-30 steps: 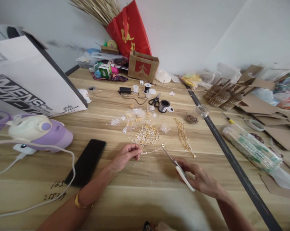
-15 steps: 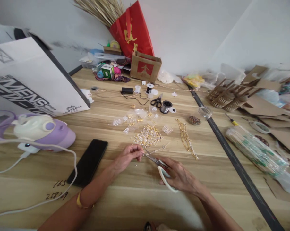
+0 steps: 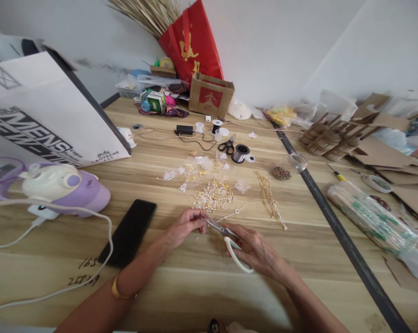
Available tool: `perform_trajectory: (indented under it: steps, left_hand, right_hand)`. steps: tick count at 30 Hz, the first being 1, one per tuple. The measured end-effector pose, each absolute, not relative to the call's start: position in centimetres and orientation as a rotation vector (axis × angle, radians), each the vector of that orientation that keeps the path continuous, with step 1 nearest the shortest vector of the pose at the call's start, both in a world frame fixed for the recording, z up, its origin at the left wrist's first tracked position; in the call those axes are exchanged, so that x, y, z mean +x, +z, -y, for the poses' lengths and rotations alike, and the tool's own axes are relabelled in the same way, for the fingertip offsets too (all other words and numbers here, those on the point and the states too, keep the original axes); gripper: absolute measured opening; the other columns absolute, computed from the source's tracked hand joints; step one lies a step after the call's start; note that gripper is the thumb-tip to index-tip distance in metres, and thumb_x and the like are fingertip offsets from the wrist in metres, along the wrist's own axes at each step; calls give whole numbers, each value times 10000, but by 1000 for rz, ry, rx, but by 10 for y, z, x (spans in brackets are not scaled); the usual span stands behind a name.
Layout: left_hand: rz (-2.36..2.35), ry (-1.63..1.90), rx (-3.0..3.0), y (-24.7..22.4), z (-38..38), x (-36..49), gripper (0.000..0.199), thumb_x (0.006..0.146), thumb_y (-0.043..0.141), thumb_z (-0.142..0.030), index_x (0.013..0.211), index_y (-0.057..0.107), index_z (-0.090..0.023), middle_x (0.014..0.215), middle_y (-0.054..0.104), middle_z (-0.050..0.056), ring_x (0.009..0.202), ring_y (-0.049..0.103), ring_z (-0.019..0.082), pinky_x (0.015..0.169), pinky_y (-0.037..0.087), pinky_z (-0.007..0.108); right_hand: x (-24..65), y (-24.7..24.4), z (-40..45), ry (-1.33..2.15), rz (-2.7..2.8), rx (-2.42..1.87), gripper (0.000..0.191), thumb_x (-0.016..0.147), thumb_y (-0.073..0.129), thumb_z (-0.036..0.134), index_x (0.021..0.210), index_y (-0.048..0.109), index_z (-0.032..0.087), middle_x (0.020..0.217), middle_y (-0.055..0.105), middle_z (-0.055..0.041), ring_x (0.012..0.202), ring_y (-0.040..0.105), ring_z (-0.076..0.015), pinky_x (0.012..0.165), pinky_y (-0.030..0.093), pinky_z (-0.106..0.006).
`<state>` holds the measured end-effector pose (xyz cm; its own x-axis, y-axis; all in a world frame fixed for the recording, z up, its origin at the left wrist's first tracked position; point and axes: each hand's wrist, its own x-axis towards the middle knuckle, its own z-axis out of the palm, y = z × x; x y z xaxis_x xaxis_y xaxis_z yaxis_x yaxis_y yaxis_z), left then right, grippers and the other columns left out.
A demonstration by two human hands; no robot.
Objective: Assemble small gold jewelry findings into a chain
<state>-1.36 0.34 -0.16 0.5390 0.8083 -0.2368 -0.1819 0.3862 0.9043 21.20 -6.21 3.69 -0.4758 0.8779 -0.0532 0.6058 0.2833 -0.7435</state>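
Observation:
My right hand (image 3: 252,247) grips a pair of white-handled scissors (image 3: 234,255), its fingers around the handles. The metal blades point left and reach the fingertips of my left hand (image 3: 185,225). That hand is closed in a pinch; what it holds is too small to make out. Just beyond the blades lies a short thin chain with a ring (image 3: 236,211) at its end. A heap of small gold and silver findings (image 3: 214,195) spreads on the table behind my left fingertips. Farther right lie several gold chains (image 3: 269,199).
A black phone (image 3: 129,233) lies left of my left forearm. Farther back are black scissors (image 3: 227,146), a wire spool (image 3: 240,153) and a dish of beads (image 3: 281,173). A purple-and-white appliance (image 3: 70,187) with a white cable stands at left. Wrapped sticks (image 3: 371,217) lie at right.
The scissors and my right hand have shifted slightly left, bringing the blades closer in against my left fingertips. The left hand keeps its pinch. The whole view has moved a little.

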Motion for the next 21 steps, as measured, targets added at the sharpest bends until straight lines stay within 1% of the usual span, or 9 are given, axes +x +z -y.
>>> perform_trajectory:
  steps: [5, 9, 19, 21]
  left_hand:
    - [-744, 712, 992, -1, -4, -14, 236, 659, 723, -331, 710, 629, -120, 572, 571, -15, 528, 496, 89, 560, 382, 223]
    - [-742, 699, 1018, 0, -3, -15, 231, 687, 708, -339, 722, 640, -121, 578, 571, -13, 536, 496, 90, 564, 384, 221]
    - [-749, 728, 1047, -1, -4, -13, 233, 683, 713, -338, 707, 644, -116, 572, 572, -11, 540, 497, 89, 565, 393, 215]
    - [-752, 727, 1057, 0, -4, -13, 237, 681, 710, -342, 704, 643, -116, 570, 572, -10, 537, 496, 90, 561, 393, 216]
  right_hand:
    - [213, 36, 62, 987, 2204, -1364, 423, 864, 571, 261, 1278, 490, 240, 944, 660, -32, 647, 583, -119, 609, 458, -219]
    - [213, 32, 62, 936, 2208, -1359, 408, 871, 545, 238, 1276, 497, 244, 951, 669, -38, 653, 590, -122, 637, 461, -226]
    - [211, 34, 64, 857, 2271, -1382, 413, 889, 516, 228, 1300, 476, 226, 902, 667, -43, 653, 587, -132, 636, 463, -233]
    - [211, 36, 64, 866, 2274, -1378, 408, 896, 499, 218, 1304, 467, 226, 922, 665, -46, 684, 597, -139, 649, 466, -235]
